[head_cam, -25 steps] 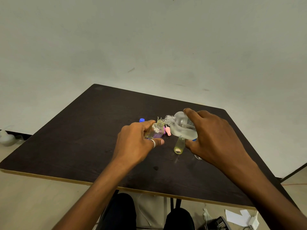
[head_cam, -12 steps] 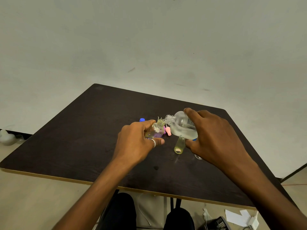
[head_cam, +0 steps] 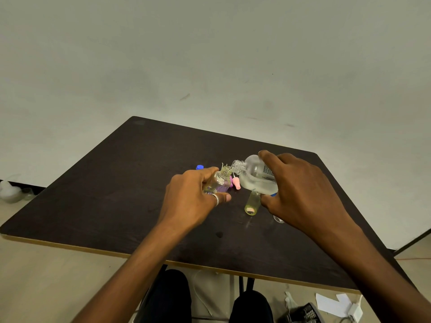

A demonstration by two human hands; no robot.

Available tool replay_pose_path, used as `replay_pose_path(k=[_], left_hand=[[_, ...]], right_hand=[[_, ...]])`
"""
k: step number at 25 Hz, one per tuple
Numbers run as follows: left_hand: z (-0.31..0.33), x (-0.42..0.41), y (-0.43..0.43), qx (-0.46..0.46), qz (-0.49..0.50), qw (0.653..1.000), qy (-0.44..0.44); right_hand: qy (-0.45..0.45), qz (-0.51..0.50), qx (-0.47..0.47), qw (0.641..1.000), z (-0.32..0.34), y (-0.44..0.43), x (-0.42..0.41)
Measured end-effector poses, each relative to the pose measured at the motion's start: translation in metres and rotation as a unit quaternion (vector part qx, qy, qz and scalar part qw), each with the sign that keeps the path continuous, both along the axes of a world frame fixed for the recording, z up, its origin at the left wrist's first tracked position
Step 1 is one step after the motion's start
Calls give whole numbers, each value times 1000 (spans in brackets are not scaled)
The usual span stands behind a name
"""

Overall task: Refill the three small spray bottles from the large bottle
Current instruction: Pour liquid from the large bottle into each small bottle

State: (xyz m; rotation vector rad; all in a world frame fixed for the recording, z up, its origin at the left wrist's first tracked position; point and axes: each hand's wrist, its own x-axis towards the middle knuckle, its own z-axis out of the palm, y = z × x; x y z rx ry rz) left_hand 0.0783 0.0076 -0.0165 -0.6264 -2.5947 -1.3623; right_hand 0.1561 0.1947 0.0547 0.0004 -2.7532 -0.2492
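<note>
Left hand (head_cam: 189, 203): one plain silver-coloured ring (head_cam: 215, 199) is worn, a smooth narrow band, noted at the hand's 3 o'clock edge; which finger it is on cannot be determined. Right hand (head_cam: 300, 194) and both forearms are seen bare to the frame edge. Dark trousers (head_cam: 172, 297), near-black, are recorded over both knees at 6 o'clock.

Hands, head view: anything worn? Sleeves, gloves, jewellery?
Left hand: a plain silver ring on one finger. Right hand: nothing worn that shows. No sleeves, gloves or watch in view on either side.
</note>
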Motion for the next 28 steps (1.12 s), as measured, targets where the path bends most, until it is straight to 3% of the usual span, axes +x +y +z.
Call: replay_pose_path(k=[28], left_hand=[[2,3,0,12,-1,1000,-3]], right_hand=[[5,0,4,1000,-2,2,0]])
